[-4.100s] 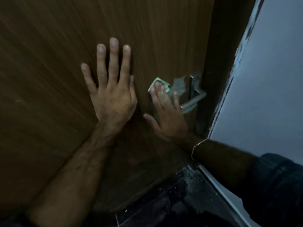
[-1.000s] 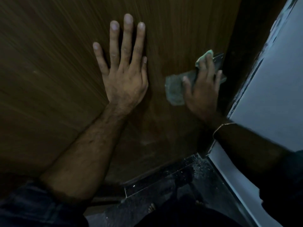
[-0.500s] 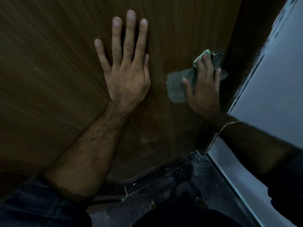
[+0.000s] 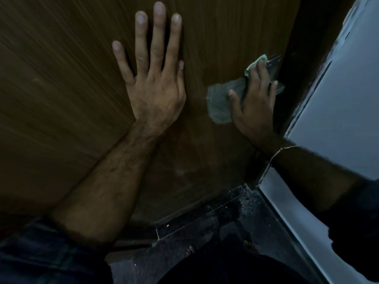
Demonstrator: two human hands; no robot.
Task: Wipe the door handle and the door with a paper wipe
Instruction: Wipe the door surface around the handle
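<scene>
Flatly, right hand (image 4: 254, 105) presses wipe (image 4: 219, 103) on door (image 4: 61, 78).

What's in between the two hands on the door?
In the head view, only bare door and the wipe's loose end lie between the left hand and the right hand.

The door (image 4: 61, 99) is brown wood veneer, fine-grained with a dull sheen. Beside its edge, the crumpled green paper wipe (image 4: 220, 103) looks matt; the handle (image 4: 273, 62) is shiny metal. Below the door, the floor (image 4: 205, 238) is dark speckled stone.
</scene>
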